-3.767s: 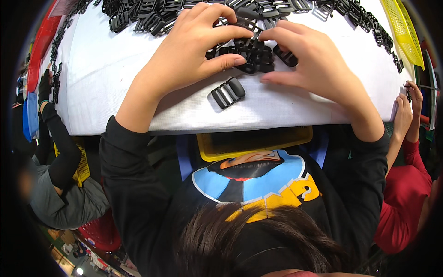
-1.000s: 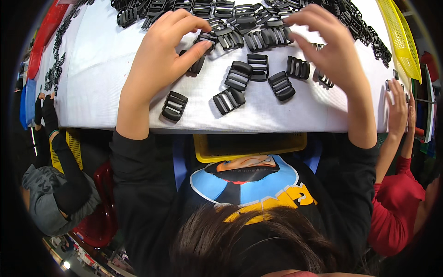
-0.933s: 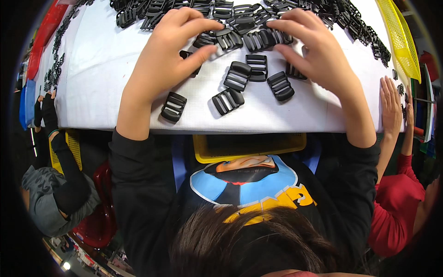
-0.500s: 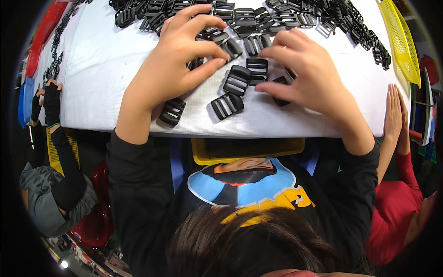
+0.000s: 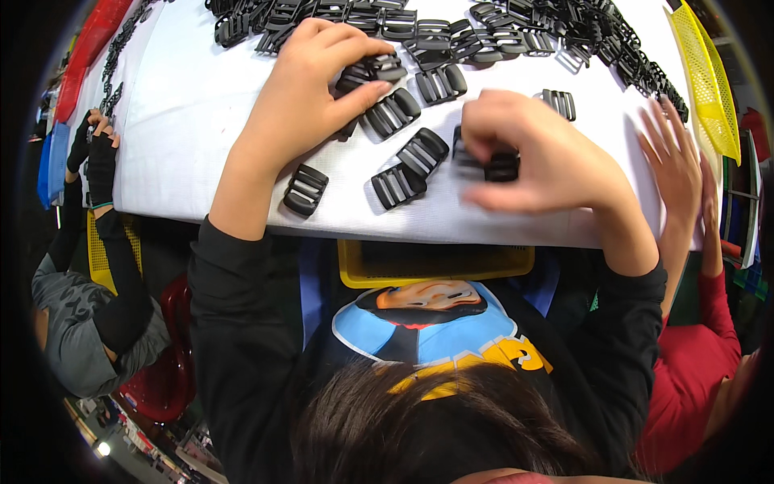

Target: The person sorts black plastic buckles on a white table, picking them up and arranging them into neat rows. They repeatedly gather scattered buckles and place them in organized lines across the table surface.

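My left hand (image 5: 306, 97) is closed with its thumb and fingers around a black plastic strap buckle (image 5: 372, 71) at the lower edge of the pile. Just below its thumb, another buckle (image 5: 392, 114) lies on the white tabletop. My right hand (image 5: 540, 153) is curled and smeared by motion over dark buckles (image 5: 501, 167) under its palm; whether it grips one is unclear. Between my hands, two slatted buckles touch, the upper one (image 5: 423, 152) tilted against the lower one (image 5: 398, 186). One lone buckle (image 5: 305, 190) lies beside my left wrist.
A large heap of black buckles (image 5: 435, 40) spreads along the far side. One buckle (image 5: 558, 105) lies beyond my right hand. A co-worker's hand (image 5: 673, 153) rests at the right, near a yellow perforated basket (image 5: 709, 89). Another person's gloved hand (image 5: 102, 161) is at the left.
My right hand has moved down and curled inward. The buckles between my hands have shifted, and one now shows beyond my right hand. The right co-worker's hand has spread farther onto the table.
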Available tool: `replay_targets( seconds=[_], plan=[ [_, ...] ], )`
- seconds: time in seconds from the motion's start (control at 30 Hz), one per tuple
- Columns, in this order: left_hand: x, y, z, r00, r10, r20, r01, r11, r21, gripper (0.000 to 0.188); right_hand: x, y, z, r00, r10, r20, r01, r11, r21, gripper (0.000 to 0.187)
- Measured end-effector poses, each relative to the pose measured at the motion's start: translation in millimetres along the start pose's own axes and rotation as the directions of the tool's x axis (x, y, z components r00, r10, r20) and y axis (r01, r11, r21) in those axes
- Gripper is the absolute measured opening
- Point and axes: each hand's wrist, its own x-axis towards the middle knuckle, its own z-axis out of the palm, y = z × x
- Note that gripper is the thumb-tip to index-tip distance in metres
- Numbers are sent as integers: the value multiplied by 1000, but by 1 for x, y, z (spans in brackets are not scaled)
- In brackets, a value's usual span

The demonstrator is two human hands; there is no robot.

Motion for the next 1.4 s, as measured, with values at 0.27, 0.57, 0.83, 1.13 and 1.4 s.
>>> replay_targets(
  seconds=[0.27, 0.57, 0.83, 1.13, 1.4],
  plan=[
    [1, 5, 5, 988, 94, 120, -96, 995, 15, 35, 18, 44, 2, 811, -21, -585, -161, 953, -257, 34],
    [6, 7, -1, 988, 152, 32, -154, 983, 104, 26, 23, 60, 4, 813, 67, -579, -234, 947, -219, 22],
    [29, -10, -4, 976, 107, 188, -140, 976, 168, 29, -17, 17, -26, 960, -161, -229, 57, 914, -402, 23],
    [50, -19, -5, 954, 178, 243, -210, 971, 113, 30, -8, 49, -19, 884, 70, -463, -274, 879, -391, 24],
    [40, -21, -20, 922, 151, 357, -98, 982, -162, 12, -13, 38, -32, 913, -63, -403, -136, 885, -445, 22]
  ],
)
